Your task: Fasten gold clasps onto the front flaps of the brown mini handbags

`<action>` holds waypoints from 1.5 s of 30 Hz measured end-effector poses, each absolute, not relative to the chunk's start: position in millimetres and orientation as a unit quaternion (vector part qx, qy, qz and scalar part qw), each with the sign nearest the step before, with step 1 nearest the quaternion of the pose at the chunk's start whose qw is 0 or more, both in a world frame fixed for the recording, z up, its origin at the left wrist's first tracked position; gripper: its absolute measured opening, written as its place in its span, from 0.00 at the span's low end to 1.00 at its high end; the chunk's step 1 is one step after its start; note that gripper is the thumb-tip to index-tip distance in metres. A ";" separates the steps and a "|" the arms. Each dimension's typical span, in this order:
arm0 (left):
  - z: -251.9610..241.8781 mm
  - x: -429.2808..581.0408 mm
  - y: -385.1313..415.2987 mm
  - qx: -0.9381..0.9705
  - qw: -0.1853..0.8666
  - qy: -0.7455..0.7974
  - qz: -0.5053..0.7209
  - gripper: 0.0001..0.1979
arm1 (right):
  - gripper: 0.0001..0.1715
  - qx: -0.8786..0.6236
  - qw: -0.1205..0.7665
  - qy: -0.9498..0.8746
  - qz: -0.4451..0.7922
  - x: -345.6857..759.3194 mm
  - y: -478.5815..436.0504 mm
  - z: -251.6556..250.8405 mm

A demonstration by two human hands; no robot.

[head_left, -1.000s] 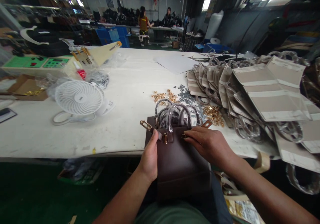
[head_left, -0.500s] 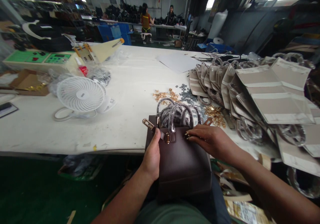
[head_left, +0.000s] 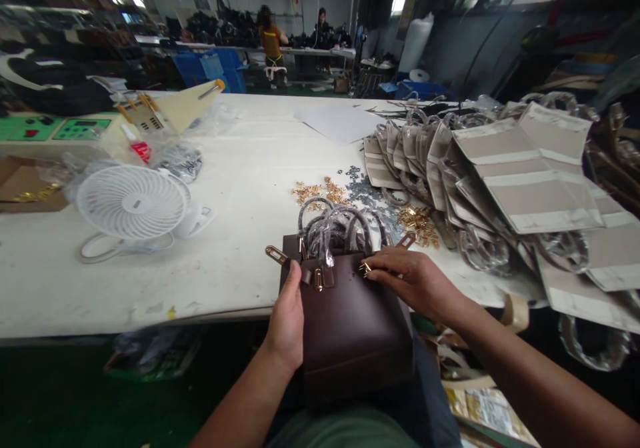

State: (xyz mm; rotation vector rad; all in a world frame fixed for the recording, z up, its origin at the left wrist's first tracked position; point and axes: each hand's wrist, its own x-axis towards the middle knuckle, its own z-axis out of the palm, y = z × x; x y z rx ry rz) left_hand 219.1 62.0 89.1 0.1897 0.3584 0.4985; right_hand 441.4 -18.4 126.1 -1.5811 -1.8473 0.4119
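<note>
A dark brown handbag (head_left: 357,328) leans at the table's front edge, over my lap. My left hand (head_left: 289,321) grips its left side, thumb on the front near a strap with a gold slotted plate (head_left: 275,255). A gold clasp (head_left: 318,280) sits on the bag's front beside that thumb. Between thumb and fingertips, my right hand (head_left: 413,276) pinches a small gold pronged fitting (head_left: 367,270), close to small dark holes in the leather. Plastic-wrapped handles (head_left: 327,231) stand at the top. A second strap end (head_left: 407,240) shows behind my right hand.
Piles of gold fittings (head_left: 417,226) and grey metal pieces (head_left: 367,191) lie beyond the bag. Beige bag panels (head_left: 540,168) are stacked on the right. On the left are a white fan (head_left: 134,203) and a cardboard box (head_left: 30,188). Two people work far behind.
The view has swung slightly right, so the scene sits further left. The gold fitting in my right hand has turned, its prongs now showing, and holes in the leather have come into view.
</note>
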 end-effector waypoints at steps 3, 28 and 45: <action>89.1 219.6 61.3 0.093 0.946 0.185 0.250 0.30 | 0.09 -0.609 0.320 -0.713 0.133 439.3 -18.1 124.8; 88.3 221.4 61.1 0.092 0.936 0.199 0.276 0.29 | 0.13 -0.592 0.195 -0.779 0.065 436.4 -10.7 126.1; 89.9 222.6 59.9 0.090 0.946 0.173 0.260 0.29 | 0.13 -0.606 0.184 -0.774 0.004 426.1 -19.8 119.1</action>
